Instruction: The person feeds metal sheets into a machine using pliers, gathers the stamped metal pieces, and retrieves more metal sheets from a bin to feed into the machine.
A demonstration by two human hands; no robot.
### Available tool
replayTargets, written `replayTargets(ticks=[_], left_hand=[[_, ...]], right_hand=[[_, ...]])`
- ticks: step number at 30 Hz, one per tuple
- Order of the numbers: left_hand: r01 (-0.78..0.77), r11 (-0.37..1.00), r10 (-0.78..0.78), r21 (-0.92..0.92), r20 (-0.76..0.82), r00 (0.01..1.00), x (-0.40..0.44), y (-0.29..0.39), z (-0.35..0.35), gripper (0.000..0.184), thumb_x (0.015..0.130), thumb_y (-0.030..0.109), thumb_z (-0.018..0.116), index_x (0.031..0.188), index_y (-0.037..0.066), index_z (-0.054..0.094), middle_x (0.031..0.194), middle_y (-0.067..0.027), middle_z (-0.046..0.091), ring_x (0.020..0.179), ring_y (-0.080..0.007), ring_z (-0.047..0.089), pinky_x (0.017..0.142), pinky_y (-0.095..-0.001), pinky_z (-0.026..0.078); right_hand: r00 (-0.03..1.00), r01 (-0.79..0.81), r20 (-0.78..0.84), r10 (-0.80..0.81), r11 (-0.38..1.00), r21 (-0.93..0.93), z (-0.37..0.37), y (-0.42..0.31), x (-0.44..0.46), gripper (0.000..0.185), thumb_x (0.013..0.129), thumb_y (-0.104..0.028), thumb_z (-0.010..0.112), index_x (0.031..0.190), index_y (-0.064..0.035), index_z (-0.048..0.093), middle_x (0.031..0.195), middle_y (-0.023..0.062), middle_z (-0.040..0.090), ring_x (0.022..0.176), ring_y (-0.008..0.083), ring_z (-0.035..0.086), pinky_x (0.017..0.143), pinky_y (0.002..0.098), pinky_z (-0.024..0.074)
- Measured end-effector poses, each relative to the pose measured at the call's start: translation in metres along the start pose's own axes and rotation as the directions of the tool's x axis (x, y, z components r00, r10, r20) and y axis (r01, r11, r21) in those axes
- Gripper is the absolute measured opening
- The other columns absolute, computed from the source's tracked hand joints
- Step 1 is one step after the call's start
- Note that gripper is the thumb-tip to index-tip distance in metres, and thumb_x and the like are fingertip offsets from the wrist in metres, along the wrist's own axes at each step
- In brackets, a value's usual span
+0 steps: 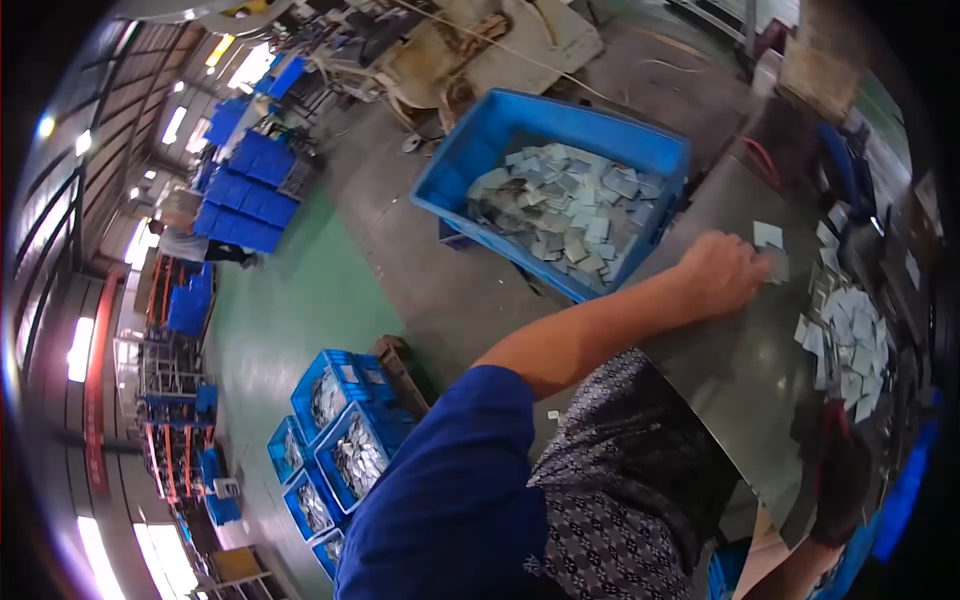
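My bare left hand (725, 272) reaches over the grey metal worktable (740, 360), its fingers pinched together. At the fingertips is a small grey square plate (776, 266), partly covered by them. A paler plate (768, 235) lies just beyond. My right hand (842, 475), in a dark glove, is low at the right by the table's near side. Its fingers are dark and blurred, with something red at their tips that I cannot make out. Above it is a heap of pale square plates (855, 340) on the table.
A large blue bin (425, 190) with many plates stands left of the table. Stacked blue crates (345, 375) of plates sit on the floor behind my arm. Farther off are blue bins (245, 205), racks and a person (185, 243). A red curved handle (762, 160) is at the table's far end.
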State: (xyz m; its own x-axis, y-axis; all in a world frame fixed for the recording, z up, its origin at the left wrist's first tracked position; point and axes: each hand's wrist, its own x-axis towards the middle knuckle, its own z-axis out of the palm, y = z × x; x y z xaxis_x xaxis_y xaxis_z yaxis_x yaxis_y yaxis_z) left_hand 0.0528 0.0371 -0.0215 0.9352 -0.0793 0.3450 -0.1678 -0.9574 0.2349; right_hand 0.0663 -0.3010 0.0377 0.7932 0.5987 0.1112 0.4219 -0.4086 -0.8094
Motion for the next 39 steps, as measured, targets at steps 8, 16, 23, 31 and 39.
replayTargets(ticks=[8, 16, 23, 31, 39], left_hand=[[-0.047, 0.967, -0.045, -0.249, -0.352, 0.935, 0.002, -0.013, -0.002, 0.013, 0.077, 0.013, 0.060, 0.087, 0.005, 0.059, 0.075, -0.0129, 0.064, 0.072, -0.0332, 0.063, 0.062, -0.0432, 0.049], [0.165, 0.300, -0.357, -0.940, 0.049, 0.933, -0.010, 0.016, 0.001, 0.014, 0.078, -0.001, 0.064, 0.090, -0.002, 0.059, 0.076, -0.0075, 0.064, 0.070, -0.0111, 0.060, 0.060, -0.0280, 0.048], [0.186, 0.189, -0.360, -0.964, 0.108, 0.927, -0.013, 0.014, 0.005, 0.012, 0.079, 0.000, 0.064, 0.090, -0.001, 0.059, 0.079, -0.0082, 0.065, 0.072, -0.0107, 0.061, 0.063, -0.0271, 0.049], [0.152, 0.535, -0.364, -0.831, -0.064, 0.929, -0.018, -0.002, -0.008, 0.016, 0.083, 0.012, 0.068, 0.094, 0.000, 0.063, 0.082, -0.0065, 0.064, 0.074, -0.0114, 0.059, 0.067, -0.0288, 0.049], [0.243, 0.613, -0.394, -0.752, -0.024, 0.919, -0.022, -0.002, -0.004, 0.014, 0.087, 0.008, 0.067, 0.097, 0.000, 0.063, 0.082, -0.0020, 0.064, 0.075, -0.0062, 0.057, 0.068, -0.0220, 0.047]], right_hand=[[0.987, -0.154, 0.070, 0.145, 0.975, 0.158, 0.019, -0.005, -0.003, 0.019, 0.088, -0.011, 0.059, 0.103, -0.0009, 0.065, 0.089, 0.0113, 0.066, 0.075, 0.0234, 0.063, 0.069, 0.0326, 0.0500], [0.981, -0.184, 0.095, 0.169, 0.965, 0.187, 0.031, -0.012, -0.006, 0.017, 0.089, -0.010, 0.058, 0.102, -0.0025, 0.065, 0.086, 0.0108, 0.064, 0.072, 0.0234, 0.062, 0.065, 0.0330, 0.0484], [0.978, -0.196, 0.108, 0.177, 0.960, 0.202, 0.040, -0.018, -0.005, 0.015, 0.089, -0.009, 0.057, 0.101, -0.0039, 0.065, 0.084, 0.0104, 0.062, 0.069, 0.0235, 0.060, 0.062, 0.0332, 0.0469], [0.949, 0.299, 0.008, -0.316, 0.890, -0.344, 0.007, -0.025, 0.002, 0.015, 0.089, -0.008, 0.056, 0.100, -0.0055, 0.065, 0.081, 0.0099, 0.061, 0.066, 0.0236, 0.059, 0.058, 0.0336, 0.0453], [0.944, -0.216, -0.212, 0.252, 0.960, 0.178, -0.089, -0.031, 0.041, 0.021, 0.094, -0.018, 0.052, 0.100, -0.0065, 0.068, 0.079, 0.0025, 0.066, 0.057, 0.0088, 0.054, 0.050, 0.0227, 0.0404]])
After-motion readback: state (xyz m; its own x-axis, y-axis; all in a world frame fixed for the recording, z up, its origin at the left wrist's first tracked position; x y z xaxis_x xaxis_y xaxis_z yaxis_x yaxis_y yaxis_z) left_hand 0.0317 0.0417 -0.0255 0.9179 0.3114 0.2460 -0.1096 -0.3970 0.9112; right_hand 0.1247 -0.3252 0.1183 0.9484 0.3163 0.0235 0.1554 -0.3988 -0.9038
